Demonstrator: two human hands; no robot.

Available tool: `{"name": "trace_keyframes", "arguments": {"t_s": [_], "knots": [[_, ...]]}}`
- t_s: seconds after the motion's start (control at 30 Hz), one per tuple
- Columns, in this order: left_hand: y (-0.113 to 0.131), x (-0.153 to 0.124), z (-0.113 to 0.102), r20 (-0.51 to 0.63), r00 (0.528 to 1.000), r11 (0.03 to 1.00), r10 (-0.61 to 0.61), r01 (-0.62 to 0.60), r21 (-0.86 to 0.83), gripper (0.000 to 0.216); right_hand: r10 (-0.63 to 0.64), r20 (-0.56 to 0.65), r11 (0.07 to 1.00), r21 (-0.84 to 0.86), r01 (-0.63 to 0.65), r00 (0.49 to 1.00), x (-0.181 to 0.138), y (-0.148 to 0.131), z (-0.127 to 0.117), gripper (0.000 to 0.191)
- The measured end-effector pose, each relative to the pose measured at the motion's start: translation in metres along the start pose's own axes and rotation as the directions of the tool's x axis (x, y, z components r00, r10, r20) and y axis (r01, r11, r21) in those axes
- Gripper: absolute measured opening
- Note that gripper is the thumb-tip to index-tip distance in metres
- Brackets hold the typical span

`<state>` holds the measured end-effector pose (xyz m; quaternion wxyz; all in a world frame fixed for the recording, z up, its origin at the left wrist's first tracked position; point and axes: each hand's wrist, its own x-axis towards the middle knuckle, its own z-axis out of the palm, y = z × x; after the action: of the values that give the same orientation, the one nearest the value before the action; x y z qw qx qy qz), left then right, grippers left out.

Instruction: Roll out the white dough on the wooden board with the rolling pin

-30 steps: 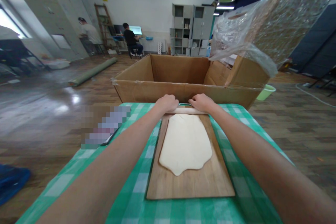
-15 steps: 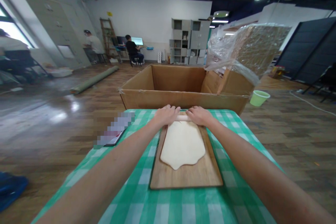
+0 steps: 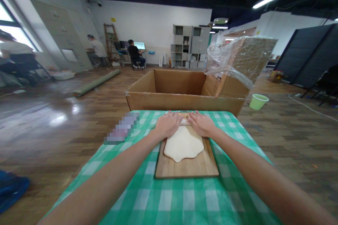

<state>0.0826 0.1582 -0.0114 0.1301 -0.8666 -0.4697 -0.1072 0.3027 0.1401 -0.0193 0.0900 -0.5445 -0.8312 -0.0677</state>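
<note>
A pale rolling pin (image 3: 185, 122) lies crosswise at the far end of a flat sheet of dough (image 3: 184, 144). My left hand (image 3: 168, 124) is laid over the pin's left part and holds it, fingers pointing forward. On the other side, my right hand (image 3: 202, 123) bears on the right part in the same way. Both hands hide the pin's ends; only its middle shows. Beneath the dough is a wooden board (image 3: 187, 171), whose near strip is bare. The dough's near edge is wavy, with a blunt point.
A green checked cloth (image 3: 158, 200) covers the table. A blurred-out flat object (image 3: 121, 129) lies at its left edge. Just beyond stands a large open cardboard box (image 3: 182, 102), with a green bucket (image 3: 258, 102) to its right. Several people sit farther back.
The view has tilted up slightly, and the board appears smaller. My hands still bear on the rolling pin at the dough's far end, with fingers now stretched farther forward over it.
</note>
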Motion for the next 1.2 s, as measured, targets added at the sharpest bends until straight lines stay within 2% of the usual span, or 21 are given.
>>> {"name": "trace_keyframes", "arguments": {"t_s": [0.13,0.23,0.53,0.93,1.07,1.2], "knots": [[0.009,-0.021,-0.002,-0.102,0.995,0.999,0.002,-0.005,-0.032,0.056,0.003,-0.027,0.999,0.047,-0.001,1.0,-0.021,-0.011,-0.004,0.074],[0.014,-0.035,0.0,-0.129,0.992,0.999,-0.009,0.004,-0.037,0.058,0.03,-0.035,0.998,0.057,-0.028,0.999,-0.036,-0.019,-0.006,0.082],[0.025,-0.072,-0.008,-0.081,0.997,0.998,0.013,-0.018,-0.056,0.067,-0.012,-0.06,0.996,0.087,0.017,0.998,-0.081,-0.038,-0.014,0.086],[0.04,-0.121,-0.036,-0.066,0.994,0.992,0.09,-0.096,-0.081,0.064,-0.067,-0.059,0.988,0.134,0.074,0.996,-0.136,-0.059,-0.02,0.086],[0.039,-0.132,-0.046,-0.081,0.993,0.982,0.086,-0.098,-0.164,0.06,-0.038,-0.11,0.99,0.13,0.053,0.993,-0.143,-0.066,-0.028,0.083],[0.016,-0.111,-0.059,-0.08,0.995,0.91,0.053,-0.081,-0.407,0.044,0.009,-0.173,0.994,0.11,0.01,0.985,-0.123,-0.06,-0.04,0.065]]}}
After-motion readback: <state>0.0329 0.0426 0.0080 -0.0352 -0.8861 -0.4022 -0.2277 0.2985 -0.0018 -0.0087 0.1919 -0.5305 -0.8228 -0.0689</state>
